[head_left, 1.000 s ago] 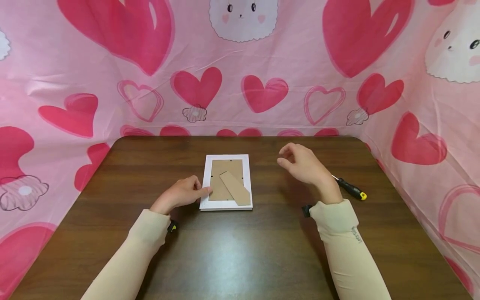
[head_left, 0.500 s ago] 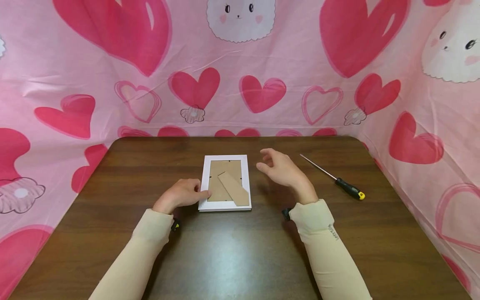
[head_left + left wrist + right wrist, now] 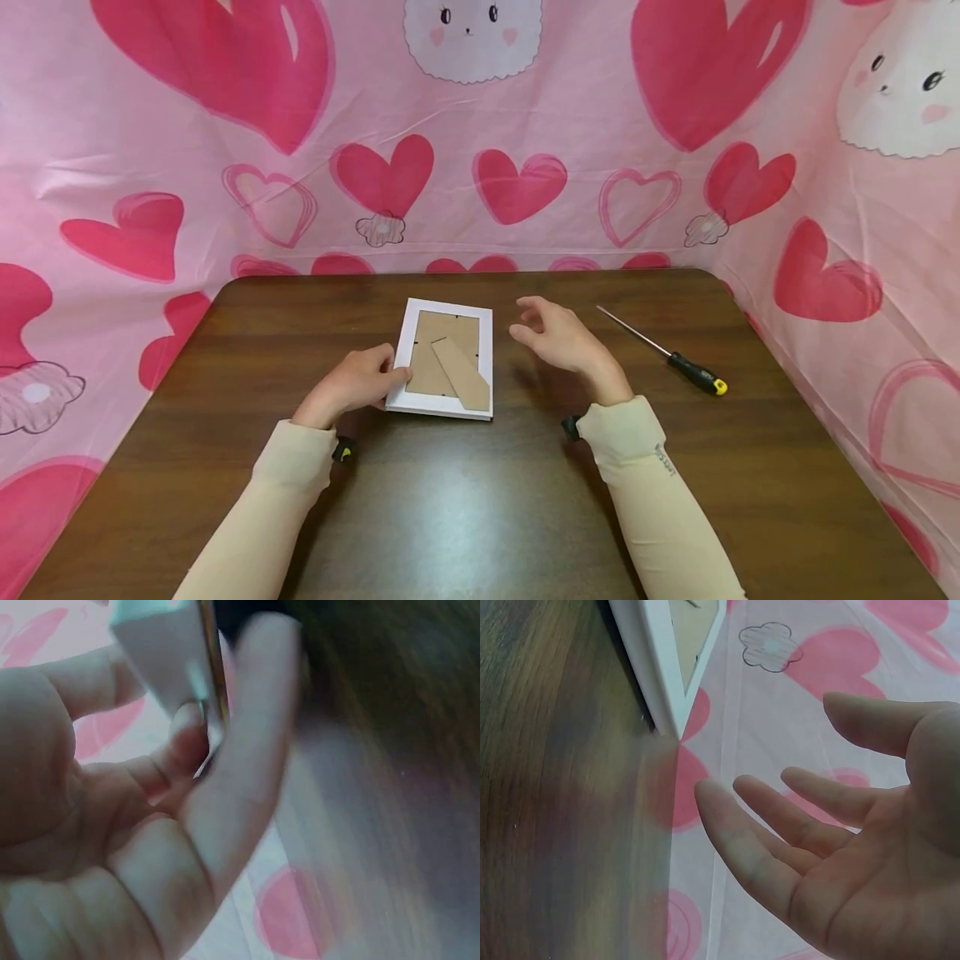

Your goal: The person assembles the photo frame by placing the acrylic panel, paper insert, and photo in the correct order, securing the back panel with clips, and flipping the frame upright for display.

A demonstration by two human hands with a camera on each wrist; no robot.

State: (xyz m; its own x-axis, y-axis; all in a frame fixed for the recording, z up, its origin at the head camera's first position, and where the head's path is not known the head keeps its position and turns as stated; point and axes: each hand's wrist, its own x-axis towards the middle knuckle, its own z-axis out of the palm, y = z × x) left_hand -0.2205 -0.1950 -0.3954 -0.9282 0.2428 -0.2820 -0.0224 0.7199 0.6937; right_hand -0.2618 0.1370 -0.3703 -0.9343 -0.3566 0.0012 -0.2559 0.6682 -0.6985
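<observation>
A white picture frame lies back side up, its brown backing board and slanted easel stand showing. My left hand grips its left edge, thumb on top and fingers underneath; that side is tipped up a little. In the left wrist view the fingers curl under the frame's white edge. To the right of the frame, my right hand hovers with loosely bent fingers and nothing in them. The right wrist view shows its fingers apart from the frame's corner.
A screwdriver with a black and yellow handle lies right of my right hand, its shaft pointing to the back left. The brown wooden table ends at a pink heart-patterned cloth behind and at both sides.
My right hand has moved left, toward the frame, uncovering the screwdriver's shaft. My left hand has lifted and slightly turned the frame's left side.
</observation>
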